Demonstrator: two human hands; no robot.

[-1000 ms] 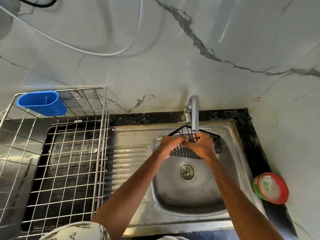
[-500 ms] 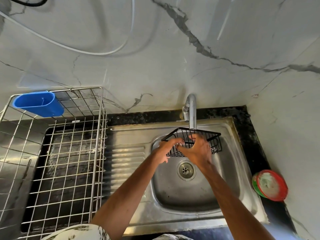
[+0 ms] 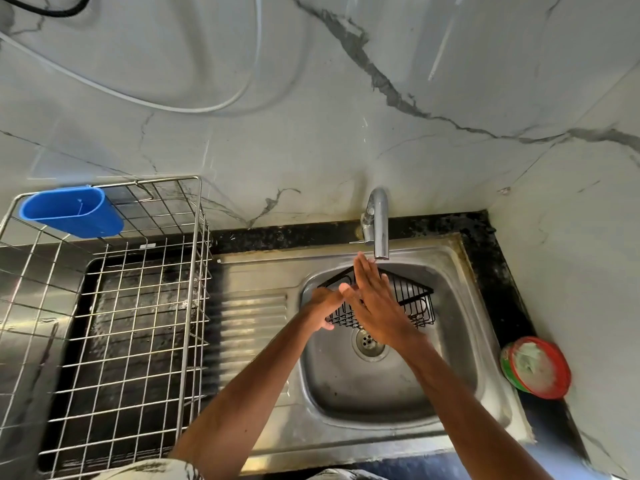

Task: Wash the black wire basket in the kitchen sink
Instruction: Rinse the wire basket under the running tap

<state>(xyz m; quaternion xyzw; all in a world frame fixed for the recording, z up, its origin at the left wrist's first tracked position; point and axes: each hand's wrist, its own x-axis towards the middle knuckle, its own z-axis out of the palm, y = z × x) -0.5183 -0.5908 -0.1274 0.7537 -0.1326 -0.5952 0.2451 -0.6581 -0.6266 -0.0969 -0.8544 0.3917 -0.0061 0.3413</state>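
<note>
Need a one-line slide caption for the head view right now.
Left hand holds the black wire basket in the sink below the tap; right hand stretches flat over it.

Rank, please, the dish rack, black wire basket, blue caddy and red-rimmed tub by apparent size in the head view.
1. dish rack
2. black wire basket, partly hidden
3. blue caddy and red-rimmed tub: too alike to rank

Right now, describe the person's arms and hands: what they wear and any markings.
The left arm and right arm are bare, with no watch or bracelet. The left hand and right hand wear no gloves; no ring shows. At the bottom edge, by the left arm, pale cloth with a dark blotchy print shows, likely a short sleeve.
</note>
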